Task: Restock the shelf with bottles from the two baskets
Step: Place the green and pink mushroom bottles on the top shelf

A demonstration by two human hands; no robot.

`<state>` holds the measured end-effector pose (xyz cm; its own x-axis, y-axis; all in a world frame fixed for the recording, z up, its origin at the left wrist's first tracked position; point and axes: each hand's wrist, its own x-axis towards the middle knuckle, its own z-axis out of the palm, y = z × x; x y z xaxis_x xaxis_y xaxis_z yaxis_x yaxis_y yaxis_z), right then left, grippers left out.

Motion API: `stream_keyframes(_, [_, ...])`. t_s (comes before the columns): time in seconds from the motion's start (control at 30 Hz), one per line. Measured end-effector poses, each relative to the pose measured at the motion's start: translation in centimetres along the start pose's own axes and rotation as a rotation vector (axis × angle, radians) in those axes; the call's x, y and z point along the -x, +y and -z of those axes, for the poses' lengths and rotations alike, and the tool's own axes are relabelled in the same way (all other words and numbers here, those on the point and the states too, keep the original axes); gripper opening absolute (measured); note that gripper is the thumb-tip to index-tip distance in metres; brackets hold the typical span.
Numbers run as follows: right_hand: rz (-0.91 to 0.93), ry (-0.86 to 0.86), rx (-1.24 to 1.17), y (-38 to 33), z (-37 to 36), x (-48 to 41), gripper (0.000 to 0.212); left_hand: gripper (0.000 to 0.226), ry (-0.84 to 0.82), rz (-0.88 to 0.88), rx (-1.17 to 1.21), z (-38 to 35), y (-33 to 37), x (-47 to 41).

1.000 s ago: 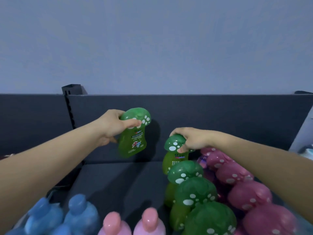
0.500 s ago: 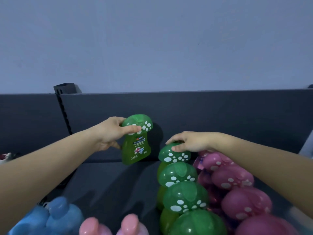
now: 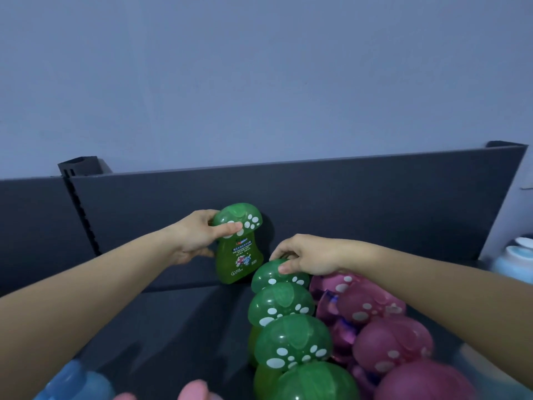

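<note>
My left hand [image 3: 192, 237] grips the spotted cap of a green mushroom-shaped bottle [image 3: 239, 255] that stands upright at the back panel of the dark shelf [image 3: 178, 319]. My right hand [image 3: 310, 256] rests its fingertips on the cap of the rearmost green bottle [image 3: 272, 277] in a row of green mushroom bottles [image 3: 291, 339] running toward me. Beside that row on the right stands a row of pink mushroom bottles [image 3: 383, 342]. No basket shows in this view.
The shelf's dark back panel [image 3: 375, 203] rises behind the bottles, with a slotted upright post [image 3: 79, 209] at the left. Blue bottles [image 3: 78, 382] and pink caps [image 3: 196, 389] sit at the near left edge. Pale blue containers [image 3: 516, 258] stand past the right end.
My left hand has lowered the green bottle down against the back panel, just left of the green row. My right hand stays on the rear green cap. The view has tilted.
</note>
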<state>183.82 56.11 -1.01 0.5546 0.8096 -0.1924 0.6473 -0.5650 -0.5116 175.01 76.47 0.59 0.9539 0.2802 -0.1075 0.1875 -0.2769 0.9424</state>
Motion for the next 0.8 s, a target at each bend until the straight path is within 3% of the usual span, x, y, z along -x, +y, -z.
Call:
stream_keyframes(0.1, [0.003,0.021,0.058,-0.3,-0.3,0.6,0.034,0.026,-0.05,-0.01,-0.007,-0.8,0.1,-0.7])
stream_keyframes(0.2, [0.058,0.146,0.269,-1.1,0.4,1.9,0.043,0.026,-0.09,-0.011,-0.019,-1.6,0.0,-1.5])
stream_keyframes(0.43, [-0.006,0.373,0.24,0.3,5.7,6.7,0.025,0.018,-0.163,0.029,0.007,-4.7,-0.8,-3.6])
stream_keyframes(0.8, [-0.202,0.285,0.275,5.0,5.0,7.1,0.044,0.033,-0.34,0.141,-0.016,-6.6,-2.6,-5.3])
